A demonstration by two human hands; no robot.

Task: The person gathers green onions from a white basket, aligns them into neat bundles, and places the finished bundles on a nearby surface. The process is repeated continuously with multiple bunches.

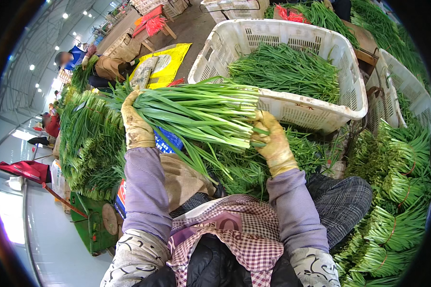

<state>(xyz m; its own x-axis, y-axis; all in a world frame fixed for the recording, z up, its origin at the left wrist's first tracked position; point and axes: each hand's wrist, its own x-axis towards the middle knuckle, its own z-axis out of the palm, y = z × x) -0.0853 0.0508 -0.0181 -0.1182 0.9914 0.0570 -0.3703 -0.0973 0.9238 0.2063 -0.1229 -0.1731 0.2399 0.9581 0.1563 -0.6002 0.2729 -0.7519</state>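
Observation:
A loose bunch of long flat-leaved greens, like garlic chives (201, 111), lies sideways in the air before me. My left hand (136, 122), in a stained yellow glove, grips its leafy part. At the pale stem ends, my right hand (273, 138), gloved alike, has its fingers closed on a few green stalks. Some leaves droop below the bunch over my lap. Just beyond, a white plastic crate (309, 104) holds more of the same greens (283, 70).
Tied bundles (395, 226) are piled at right, another pile of greens (89, 143) at left. Loose greens (237, 168) lie under my hands. A second crate (388, 89) stands at right. A co-worker (93, 64) holds greens at upper left, near a yellow sheet (176, 59).

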